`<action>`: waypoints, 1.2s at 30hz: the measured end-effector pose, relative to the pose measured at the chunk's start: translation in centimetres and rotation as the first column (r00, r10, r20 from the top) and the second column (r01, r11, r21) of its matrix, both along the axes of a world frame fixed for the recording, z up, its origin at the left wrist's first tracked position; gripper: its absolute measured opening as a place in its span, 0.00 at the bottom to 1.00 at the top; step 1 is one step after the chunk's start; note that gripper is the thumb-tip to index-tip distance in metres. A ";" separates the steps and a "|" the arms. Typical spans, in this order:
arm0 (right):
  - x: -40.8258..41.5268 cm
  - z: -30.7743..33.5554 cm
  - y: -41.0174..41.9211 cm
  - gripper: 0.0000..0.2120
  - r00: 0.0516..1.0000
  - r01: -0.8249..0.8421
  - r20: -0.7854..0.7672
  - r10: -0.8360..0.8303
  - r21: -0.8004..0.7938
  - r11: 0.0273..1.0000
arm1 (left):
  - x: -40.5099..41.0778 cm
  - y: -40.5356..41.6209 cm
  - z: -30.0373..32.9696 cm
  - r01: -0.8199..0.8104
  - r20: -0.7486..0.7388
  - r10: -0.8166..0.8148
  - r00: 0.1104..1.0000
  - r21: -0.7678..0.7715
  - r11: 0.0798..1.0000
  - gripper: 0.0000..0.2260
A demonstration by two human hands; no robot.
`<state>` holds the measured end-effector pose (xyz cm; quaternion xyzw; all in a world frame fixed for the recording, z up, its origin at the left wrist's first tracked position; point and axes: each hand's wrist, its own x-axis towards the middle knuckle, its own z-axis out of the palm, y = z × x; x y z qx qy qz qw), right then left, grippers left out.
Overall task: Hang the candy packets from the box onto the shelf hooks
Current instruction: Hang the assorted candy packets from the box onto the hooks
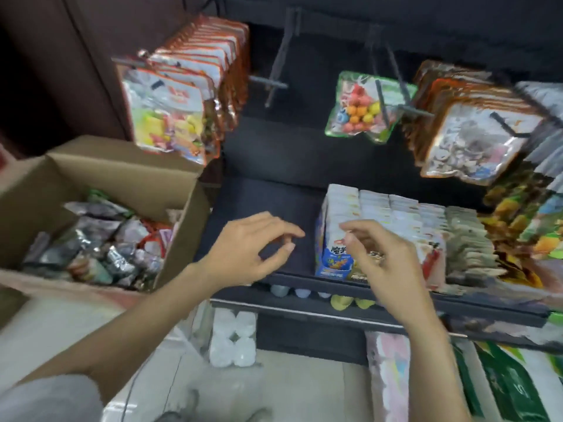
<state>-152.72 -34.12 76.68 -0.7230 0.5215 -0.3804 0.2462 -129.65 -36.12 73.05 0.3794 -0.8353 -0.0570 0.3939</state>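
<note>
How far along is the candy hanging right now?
Done: the left hook and right hook carry full rows, and one green packet hangs mid-shelf. In hand: nothing; the left hand and right hand are both empty. Left: the box still holds many packets, and one hook is bare.

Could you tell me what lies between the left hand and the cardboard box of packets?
In the head view, nothing: only the box's own side wall and bare dark shelf separate it from the empty left hand.
</note>
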 end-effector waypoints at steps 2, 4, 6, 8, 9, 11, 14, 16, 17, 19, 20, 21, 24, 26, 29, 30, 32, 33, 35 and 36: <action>3.9 -1.4 -0.3 0.07 0.985 -0.121 -0.114 0.126 0.055 0.991 | 4.9 1.4 -1.5 -0.129 0.162 0.121 0.979 0.042 0.991 0.10; 8.4 -3.1 -0.8 0.07 0.951 -0.208 -0.212 0.225 0.099 0.973 | 10.0 2.8 -2.9 -0.270 0.250 0.237 0.939 0.106 0.957 0.11; 13.3 -4.8 -1.4 0.08 0.910 -0.269 -0.286 0.299 0.140 0.953 | 15.2 4.1 -4.0 -0.383 0.281 0.324 0.904 0.189 0.904 0.11; 18.4 -6.1 -1.7 0.10 0.869 -0.304 -0.359 0.341 0.157 0.940 | 20.4 4.8 -4.6 -0.465 0.271 0.394 0.878 0.293 0.835 0.12; 20.9 -6.8 -1.8 0.10 0.852 -0.313 -0.387 0.353 0.165 0.935 | 23.0 4.7 -4.9 -0.495 0.259 0.426 0.867 0.349 0.795 0.13; 25.9 -8.0 -2.2 0.10 0.828 -0.316 -0.429 0.363 0.179 0.932 | 27.8 3.7 -5.8 -0.521 0.214 0.479 0.851 0.456 0.722 0.19; 32.7 -10.1 -3.9 0.10 0.805 -0.293 -0.480 0.349 0.190 0.937 | 34.2 0.7 -7.7 -0.550 0.227 0.517 0.826 0.525 0.649 0.24; 36.7 -11.3 -5.6 0.11 0.789 -0.241 -0.525 0.319 0.213 0.947 | 37.7 -2.0 -8.8 -0.538 0.297 0.452 0.841 0.539 0.648 0.20; 38.4 -11.8 -6.5 0.12 0.778 -0.207 -0.548 0.308 0.241 0.948 | 39.3 -3.4 -9.4 -0.524 0.340 0.398 0.852 0.555 0.646 0.15; 41.1 -13.0 -8.4 0.13 0.738 -0.143 -0.601 0.307 0.305 0.942 | 41.9 -6.2 -10.1 -0.480 0.401 0.285 0.871 0.568 0.669 0.11; 42.0 -13.7 -9.5 0.14 0.719 -0.115 -0.618 0.317 0.344 0.932 | 43.0 -7.5 -10.5 -0.455 0.420 0.231 0.878 0.579 0.676 0.11; 42.7 -14.4 -10.4 0.15 0.709 -0.085 -0.624 0.330 0.388 0.918 | 43.9 -8.7 -11.0 -0.429 0.434 0.176 0.884 0.601 0.674 0.12; 43.9 -16.8 -12.1 0.21 0.673 -0.032 -0.635 0.379 0.486 0.873 | 45.1 -11.2 -13.1 -0.371 0.488 -0.007 0.873 0.674 0.639 0.17; 44.6 -18.6 -12.5 0.28 0.642 -0.031 -0.624 0.445 0.560 0.828 | 44.8 -12.0 -15.1 -0.334 0.552 -0.182 0.814 0.700 0.631 0.22; 45.9 -21.2 -12.3 0.39 0.576 -0.001 -0.589 0.566 0.692 0.722 | 43.7 -11.7 -17.9 -0.322 0.633 -0.401 0.662 0.724 0.610 0.34; 46.4 -22.0 -12.1 0.42 0.560 0.023 -0.583 0.588 0.721 0.692 | 43.3 -11.5 -18.8 -0.315 0.636 -0.432 0.640 0.729 0.608 0.36; 47.1 -23.4 -11.6 0.44 0.551 0.087 -0.581 0.600 0.754 0.651 | 42.6 -11.2 -20.1 -0.294 0.629 -0.454 0.631 0.735 0.611 0.38; 47.3 -24.0 -11.4 0.44 0.560 0.117 -0.576 0.596 0.767 0.631 | 42.3 -11.1 -20.6 -0.288 0.623 -0.458 0.634 0.740 0.608 0.38; 47.2 -24.8 -11.0 0.45 0.585 0.171 -0.563 0.584 0.789 0.590 | 41.8 -10.9 -21.5 -0.288 0.602 -0.469 0.646 0.761 0.581 0.39; 47.0 -25.0 -10.9 0.46 0.600 0.192 -0.561 0.570 0.793 0.578 | 41.6 -10.8 -21.8 -0.286 0.586 -0.474 0.657 0.776 0.562 0.39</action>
